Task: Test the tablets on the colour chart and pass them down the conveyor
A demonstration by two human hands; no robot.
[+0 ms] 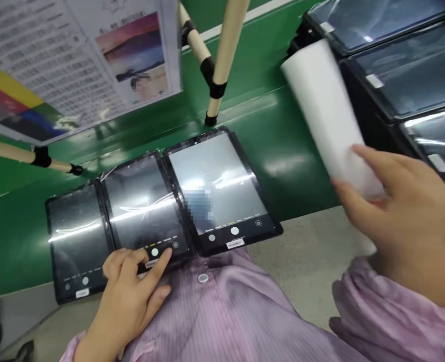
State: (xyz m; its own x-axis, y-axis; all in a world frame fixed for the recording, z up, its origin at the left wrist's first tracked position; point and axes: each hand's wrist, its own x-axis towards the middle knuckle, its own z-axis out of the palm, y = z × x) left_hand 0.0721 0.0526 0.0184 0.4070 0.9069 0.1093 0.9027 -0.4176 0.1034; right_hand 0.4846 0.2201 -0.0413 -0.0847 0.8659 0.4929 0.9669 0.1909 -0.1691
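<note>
Three black tablets lie side by side on the green surface. My left hand (134,289) has its index finger stretched onto the lower edge of the middle tablet (143,206), near its white shutter button, with the other fingers curled. The left tablet (77,236) is dark and the right tablet (220,188) shows a bright camera screen. At the right, the fingers of my right hand (399,223) are wrapped round a white rolled sheet (326,110) that slants up to the left.
A stack of black tablets in film (399,55) stands at the far right. A printed chart with colour bars and a photo (75,60) hangs over the upper left, held by beige pipes (222,55). A grey bench edge (305,251) runs in front.
</note>
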